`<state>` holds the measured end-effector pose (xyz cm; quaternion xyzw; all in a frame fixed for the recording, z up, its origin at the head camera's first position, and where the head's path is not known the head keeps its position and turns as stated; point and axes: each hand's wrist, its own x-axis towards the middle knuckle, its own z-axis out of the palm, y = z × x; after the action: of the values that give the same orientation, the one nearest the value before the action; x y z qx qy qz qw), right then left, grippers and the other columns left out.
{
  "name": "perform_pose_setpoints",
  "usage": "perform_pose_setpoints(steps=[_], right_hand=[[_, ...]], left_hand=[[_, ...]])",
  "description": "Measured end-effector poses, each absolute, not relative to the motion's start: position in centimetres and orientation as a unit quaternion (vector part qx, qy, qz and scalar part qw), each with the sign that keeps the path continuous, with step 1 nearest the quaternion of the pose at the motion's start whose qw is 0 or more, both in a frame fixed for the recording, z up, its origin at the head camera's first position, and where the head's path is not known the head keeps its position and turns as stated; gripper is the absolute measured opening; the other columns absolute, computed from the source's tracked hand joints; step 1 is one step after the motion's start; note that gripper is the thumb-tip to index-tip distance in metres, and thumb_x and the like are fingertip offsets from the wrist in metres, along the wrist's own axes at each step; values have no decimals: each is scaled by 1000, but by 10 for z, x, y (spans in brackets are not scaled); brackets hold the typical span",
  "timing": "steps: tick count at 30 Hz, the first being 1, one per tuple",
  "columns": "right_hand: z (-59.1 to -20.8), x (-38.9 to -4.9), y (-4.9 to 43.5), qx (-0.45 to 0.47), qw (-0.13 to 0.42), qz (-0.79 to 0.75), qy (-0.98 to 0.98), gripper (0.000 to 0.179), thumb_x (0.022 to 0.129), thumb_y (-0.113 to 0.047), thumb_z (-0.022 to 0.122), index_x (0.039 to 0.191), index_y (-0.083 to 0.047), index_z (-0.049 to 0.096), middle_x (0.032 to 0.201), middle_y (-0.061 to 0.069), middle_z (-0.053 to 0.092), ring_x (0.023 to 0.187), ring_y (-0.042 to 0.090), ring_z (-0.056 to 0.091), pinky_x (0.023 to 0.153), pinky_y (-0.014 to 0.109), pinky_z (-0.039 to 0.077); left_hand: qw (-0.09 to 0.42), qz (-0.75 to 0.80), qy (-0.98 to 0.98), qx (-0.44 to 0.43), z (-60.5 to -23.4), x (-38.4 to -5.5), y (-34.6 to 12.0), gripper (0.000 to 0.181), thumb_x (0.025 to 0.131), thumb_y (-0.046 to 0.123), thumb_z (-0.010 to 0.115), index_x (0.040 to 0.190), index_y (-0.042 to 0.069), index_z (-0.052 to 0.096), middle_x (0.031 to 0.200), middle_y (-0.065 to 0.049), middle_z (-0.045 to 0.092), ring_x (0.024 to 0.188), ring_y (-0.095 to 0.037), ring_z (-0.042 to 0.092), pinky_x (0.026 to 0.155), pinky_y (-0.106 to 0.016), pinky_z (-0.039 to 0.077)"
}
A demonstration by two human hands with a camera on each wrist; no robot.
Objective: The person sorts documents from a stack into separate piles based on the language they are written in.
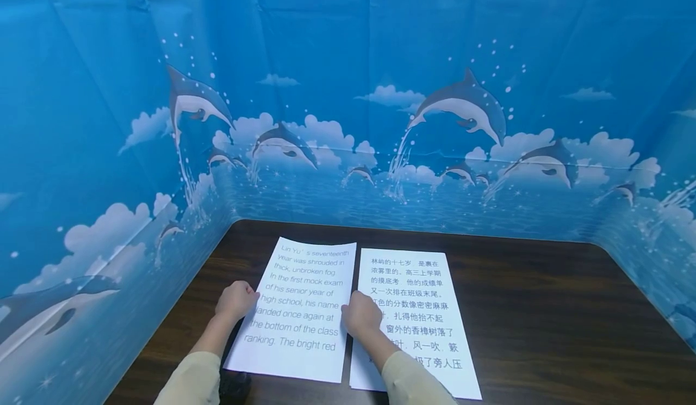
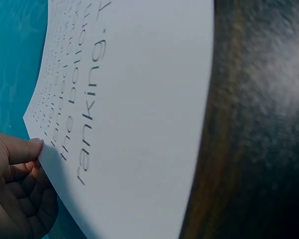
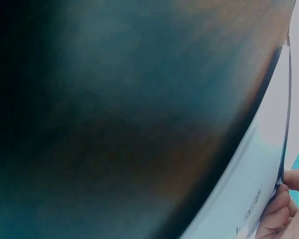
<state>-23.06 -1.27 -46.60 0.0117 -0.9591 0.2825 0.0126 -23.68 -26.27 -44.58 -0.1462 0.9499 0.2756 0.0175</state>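
Observation:
A white sheet with large English text (image 1: 299, 308) is held by both hands over the table, its printed side facing up. My left hand (image 1: 237, 300) pinches its left edge; in the left wrist view the thumb (image 2: 27, 149) lies on the printed face and the other fingers curl beneath. The right hand (image 1: 363, 315) grips the opposite edge, with its fingers (image 3: 278, 211) curled at the paper in the right wrist view. Beside it lies a second white sheet with Chinese text (image 1: 424, 326), partly covered by the right hand and forearm.
The dark wood-grain table (image 1: 544, 320) extends to the right of the sheets. A blue curtain printed with dolphins and clouds (image 1: 326, 60) surrounds its back and sides. Something black (image 1: 235, 385), partly hidden, is by the left sleeve at the near edge.

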Motion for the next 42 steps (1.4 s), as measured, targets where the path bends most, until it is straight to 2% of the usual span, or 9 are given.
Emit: perform_pose_setpoints(steps=[13, 21, 32, 37, 40, 42], right_hand=[[-468, -232, -11, 3, 6, 272, -962, 23, 77, -24, 61, 79, -2, 57, 57, 3, 48, 48, 14, 44, 44, 28, 36], [-458, -237, -2, 3, 13, 284, -959, 27, 77, -30, 61, 71, -4, 54, 50, 1, 44, 43, 13, 43, 40, 26, 35], [-438, -252, 56, -38, 24, 320, -946, 28, 78, -34, 59, 69, -8, 53, 55, 2, 47, 48, 14, 45, 43, 27, 36], [-424, -259, 89, -64, 29, 333, -940, 29, 78, -33, 60, 67, -7, 51, 57, 3, 47, 50, 15, 44, 45, 27, 34], [-416, -262, 108, -79, 34, 339, -937, 29, 78, -32, 60, 67, -6, 51, 57, 4, 47, 52, 16, 45, 45, 27, 33], [-413, -265, 121, -89, 33, 344, -934, 30, 79, -32, 59, 68, -5, 52, 58, 5, 48, 54, 17, 45, 46, 28, 33]], left_hand=[[3, 280, 949, -147, -451, -235, -263, 16, 80, 10, 56, 74, -4, 52, 63, -10, 50, 58, -22, 48, 52, -32, 39], [3, 265, 951, -158, -447, -232, -270, 19, 79, 10, 57, 79, -9, 54, 64, -12, 52, 57, -24, 50, 52, -35, 41], [-44, 281, 948, -143, -418, -241, -254, 19, 80, 13, 55, 73, -4, 55, 63, -10, 52, 59, -23, 50, 51, -34, 39], [-44, 322, 936, -132, -404, -244, -238, 20, 81, 15, 56, 74, -3, 55, 66, -11, 53, 63, -24, 50, 53, -33, 39], [-40, 346, 929, -126, -412, -254, -236, 22, 80, 19, 58, 75, -2, 56, 68, -12, 53, 64, -27, 50, 53, -34, 40], [-45, 348, 928, -122, -432, -270, -241, 25, 80, 26, 59, 75, 2, 56, 67, -10, 54, 63, -26, 51, 50, -32, 40]])
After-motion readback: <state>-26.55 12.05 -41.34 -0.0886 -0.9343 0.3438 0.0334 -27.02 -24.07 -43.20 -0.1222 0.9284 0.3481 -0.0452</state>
